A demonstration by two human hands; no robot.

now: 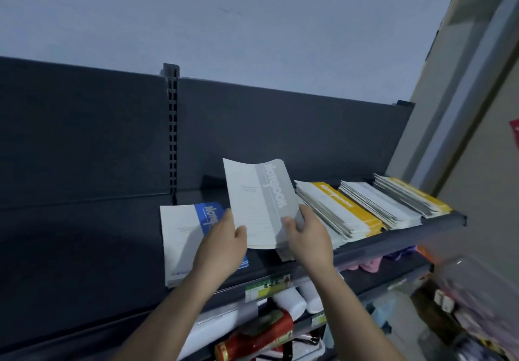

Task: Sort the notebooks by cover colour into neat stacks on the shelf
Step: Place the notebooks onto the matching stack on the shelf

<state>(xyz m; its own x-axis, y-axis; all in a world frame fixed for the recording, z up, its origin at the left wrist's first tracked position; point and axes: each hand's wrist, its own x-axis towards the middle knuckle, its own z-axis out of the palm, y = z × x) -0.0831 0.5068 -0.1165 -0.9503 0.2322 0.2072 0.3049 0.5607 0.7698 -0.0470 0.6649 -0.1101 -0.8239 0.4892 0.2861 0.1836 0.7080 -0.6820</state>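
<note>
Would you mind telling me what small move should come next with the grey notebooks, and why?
Probably lower the grey notebooks, held tilted by the left hand and right hand, flat onto the shelf in the gap between the blue stack and the nearest yellow stack.

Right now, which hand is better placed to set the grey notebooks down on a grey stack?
Probably the right hand: it grips the grey-banded notebooks directly above a partly hidden stack. The left hand sits over the blue-banded stack.

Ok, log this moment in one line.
both hands: left hand, right hand | holding grey notebooks above shelf | blue stack left | yellow stacks right
</note>
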